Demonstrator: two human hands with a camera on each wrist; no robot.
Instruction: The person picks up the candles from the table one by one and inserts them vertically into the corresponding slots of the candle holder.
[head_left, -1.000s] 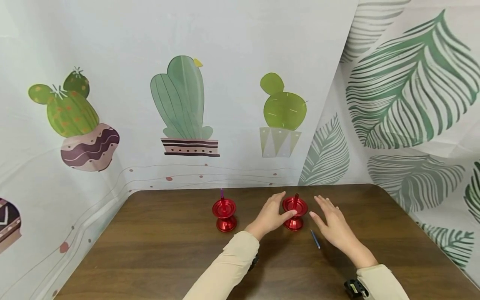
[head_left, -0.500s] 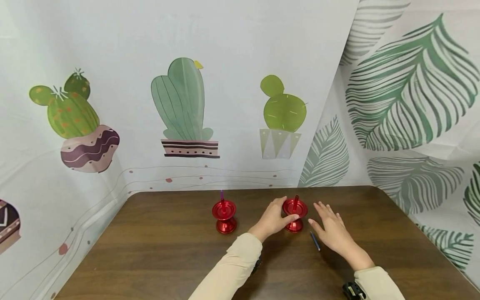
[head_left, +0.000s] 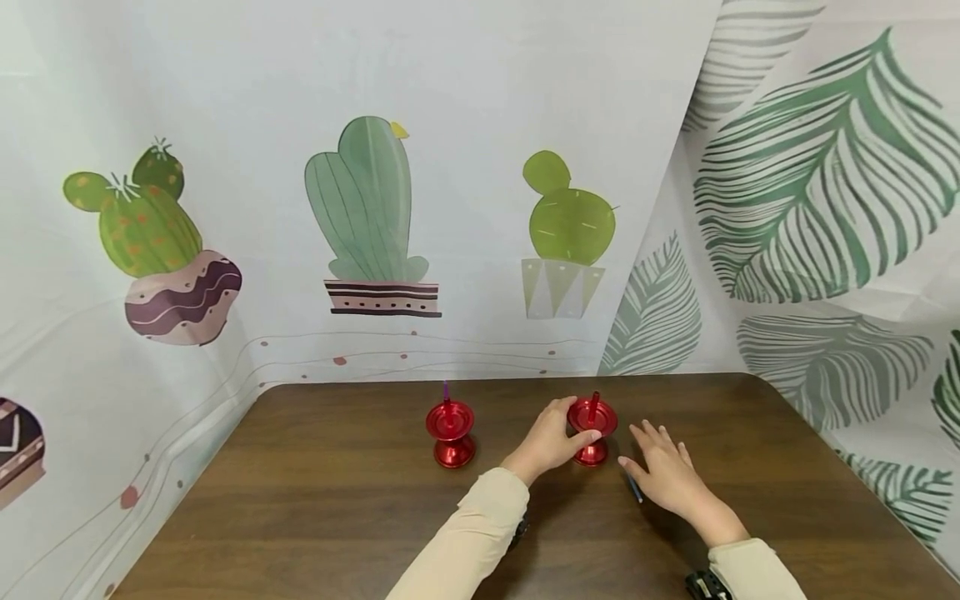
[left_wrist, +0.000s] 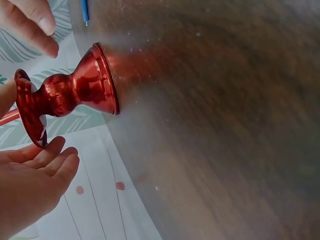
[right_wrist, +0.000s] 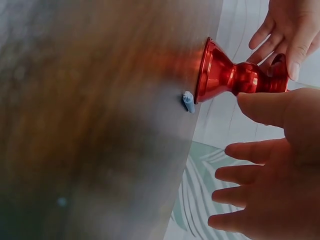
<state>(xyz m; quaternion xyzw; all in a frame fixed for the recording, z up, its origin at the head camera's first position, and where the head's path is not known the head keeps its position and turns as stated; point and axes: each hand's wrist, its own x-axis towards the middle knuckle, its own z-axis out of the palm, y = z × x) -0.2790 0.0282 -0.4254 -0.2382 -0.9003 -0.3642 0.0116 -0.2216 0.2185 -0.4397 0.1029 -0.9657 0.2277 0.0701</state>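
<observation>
Candleholder [head_left: 603, 423] (partly hidden), behind left fingers [head_left: 585, 438]

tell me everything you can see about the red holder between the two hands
The red holder looks like shiny, reflective metal. It has a flared base, a narrow waist and a wide, shallow dish on top, with a slim red piece rising from the dish's middle; whether that is separate is unclear. It stands upright on the brown table. The left hand has thumb and fingers around the dish, seeming to touch its rim, while the right hand is apart from it.
</observation>
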